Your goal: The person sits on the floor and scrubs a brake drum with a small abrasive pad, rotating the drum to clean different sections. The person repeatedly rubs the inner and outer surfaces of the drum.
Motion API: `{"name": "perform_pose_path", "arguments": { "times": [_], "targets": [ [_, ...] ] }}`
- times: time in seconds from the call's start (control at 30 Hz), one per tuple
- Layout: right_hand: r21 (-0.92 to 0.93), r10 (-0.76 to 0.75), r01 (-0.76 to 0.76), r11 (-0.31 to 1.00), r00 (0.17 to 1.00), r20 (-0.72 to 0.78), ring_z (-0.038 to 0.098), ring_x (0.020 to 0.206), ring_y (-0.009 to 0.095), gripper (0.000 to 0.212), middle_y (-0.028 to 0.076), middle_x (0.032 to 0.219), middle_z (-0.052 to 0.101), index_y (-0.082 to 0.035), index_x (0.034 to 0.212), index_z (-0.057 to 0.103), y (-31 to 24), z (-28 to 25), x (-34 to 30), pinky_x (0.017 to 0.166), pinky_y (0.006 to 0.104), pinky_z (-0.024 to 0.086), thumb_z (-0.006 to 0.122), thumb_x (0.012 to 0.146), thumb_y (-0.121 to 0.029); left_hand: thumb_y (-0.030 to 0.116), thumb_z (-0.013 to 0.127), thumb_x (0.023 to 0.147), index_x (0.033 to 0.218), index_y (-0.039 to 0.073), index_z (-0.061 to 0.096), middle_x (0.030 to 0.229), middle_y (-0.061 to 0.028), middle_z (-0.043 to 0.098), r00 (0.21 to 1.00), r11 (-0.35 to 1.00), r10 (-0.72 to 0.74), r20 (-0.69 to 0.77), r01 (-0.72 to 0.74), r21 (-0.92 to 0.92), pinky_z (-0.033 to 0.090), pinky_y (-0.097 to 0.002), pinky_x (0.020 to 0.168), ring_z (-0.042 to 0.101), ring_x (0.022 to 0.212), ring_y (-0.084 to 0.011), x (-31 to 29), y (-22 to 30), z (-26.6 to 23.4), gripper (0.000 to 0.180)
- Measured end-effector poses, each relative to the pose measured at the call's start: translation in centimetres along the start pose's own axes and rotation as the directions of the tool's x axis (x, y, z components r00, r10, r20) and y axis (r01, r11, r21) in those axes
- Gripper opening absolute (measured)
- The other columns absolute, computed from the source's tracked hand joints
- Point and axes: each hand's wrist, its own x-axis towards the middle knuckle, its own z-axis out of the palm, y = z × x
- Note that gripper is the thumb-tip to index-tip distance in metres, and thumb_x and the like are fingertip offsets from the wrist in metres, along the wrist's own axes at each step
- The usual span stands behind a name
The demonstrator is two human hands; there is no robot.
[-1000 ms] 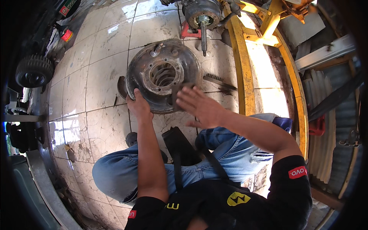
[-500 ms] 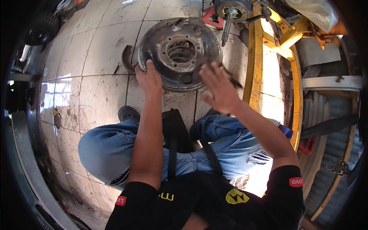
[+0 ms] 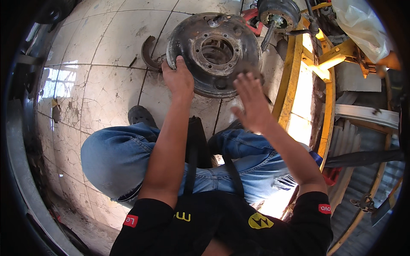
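Note:
A round, dark, worn metal brake backing plate, with a big center hole ringed by bolt holes, sits tilted on the tiled floor. My left hand grips its near left rim, thumb on top and fingers under the edge. Over the near right part of the plate is my right hand, fingers long and close together, thumb apart. A dark, motion-smeared patch at its fingertips seems to be something held against the plate; its kind does not show. Left of the plate lies a curved, rusty brake shoe.
A yellow metal frame stands to the right. Beyond the plate are a hub with a shaft and a red stand. Clear plastic sheeting hangs at the far right. My knees in blue jeans flank a black bag-like thing.
The view has shifted a little, so the plate appears farther right and higher. My right hand has shifted slightly over the plate's right side; my left hand keeps its hold on the rim.

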Motion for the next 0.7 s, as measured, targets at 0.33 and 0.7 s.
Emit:
{"name": "perform_pose_path", "arguments": {
  "times": [0.33, 0.7],
  "targets": [
    [0.148, -0.165, 0.154, 0.977, 0.984, 0.061, 0.021, 0.149, 0.03, 0.071, 0.016, 0.158, 0.028, -0.003, 0.151, 0.032, -2.0, -0.4, -0.8, 0.123, 0.0472, 0.011, 0.037, 0.101, -0.053, 0.018, 0.058, 0.099, 0.125, -0.005, 0.052, 0.111, -0.0137, 0.062, 0.998, 0.996, 0.064, 0.003, -0.064, -0.066, 0.047, -0.0338, 0.085, 0.061, 0.096, -0.0222, 0.4, -1.3, -0.1, 0.035],
    [-0.038, 0.02, -0.021, 0.999, 0.999, -0.04, 0.026, 0.147, 0.03, 0.071, 0.016, 0.155, 0.035, -0.003, 0.148, 0.037, 1.7, -0.1, 0.5, 0.122, 0.0475, 0.014, 0.038, 0.1, -0.055, 0.019, 0.057, 0.1, 0.126, -0.004, 0.053, 0.113, -0.0137, 0.063, 0.999, 0.999, 0.036, -0.003, -0.036, -0.027, 0.048, -0.0349, 0.085, 0.061, 0.097, -0.0224, 0.0, -0.8, -0.2, 0.034]
  ]
}}
